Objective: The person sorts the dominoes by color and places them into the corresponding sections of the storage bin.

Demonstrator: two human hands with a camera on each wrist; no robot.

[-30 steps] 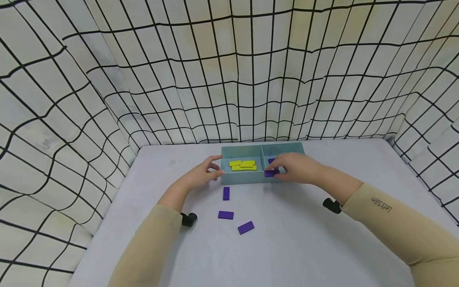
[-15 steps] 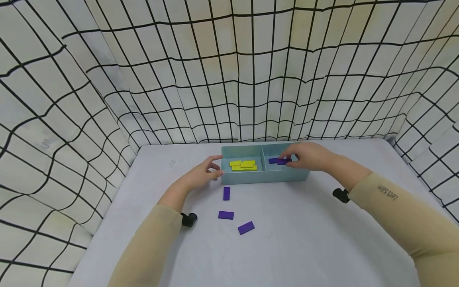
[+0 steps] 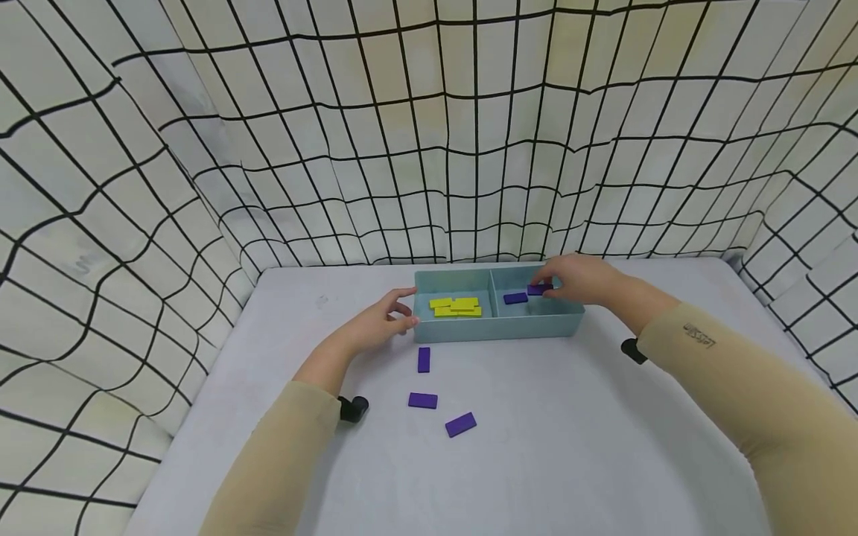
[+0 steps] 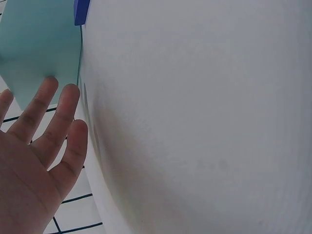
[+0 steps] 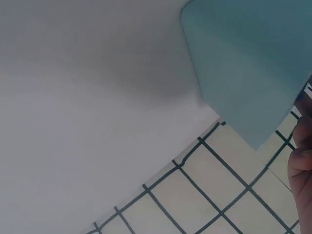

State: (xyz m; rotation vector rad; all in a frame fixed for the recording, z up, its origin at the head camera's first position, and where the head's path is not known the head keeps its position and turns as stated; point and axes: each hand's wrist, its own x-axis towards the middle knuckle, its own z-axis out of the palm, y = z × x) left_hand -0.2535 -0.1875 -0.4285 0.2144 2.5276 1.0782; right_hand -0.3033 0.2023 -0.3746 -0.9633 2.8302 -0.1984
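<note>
A light blue box [image 3: 499, 329] with two compartments stands near the table's far edge. My left hand [image 3: 380, 320] touches its left end, fingers fairly straight and spread, as the left wrist view also shows. With fingertips and thumb, my right hand [image 3: 582, 281] pinches a small flat purple block [image 3: 539, 289] inside the right compartment; whether it touches the floor I cannot tell. Another purple block [image 3: 515, 298] lies just left of it. Several yellow blocks [image 3: 456, 307] lie partly overlapping in the left compartment. In the right wrist view, my right hand [image 5: 303, 156] shows only partly.
Three purple blocks lie on the white table [image 3: 570, 447] in front of the box: an upright-oriented one [image 3: 424, 359], a crosswise one [image 3: 423, 400] and a slanted one [image 3: 461, 424]. White walls with a black grid [image 3: 462, 149] rise behind and at both sides.
My right hand has moved right and away from me, carrying the purple block from the box's front wall deeper into the right compartment. My left hand stays at the box's left end.
</note>
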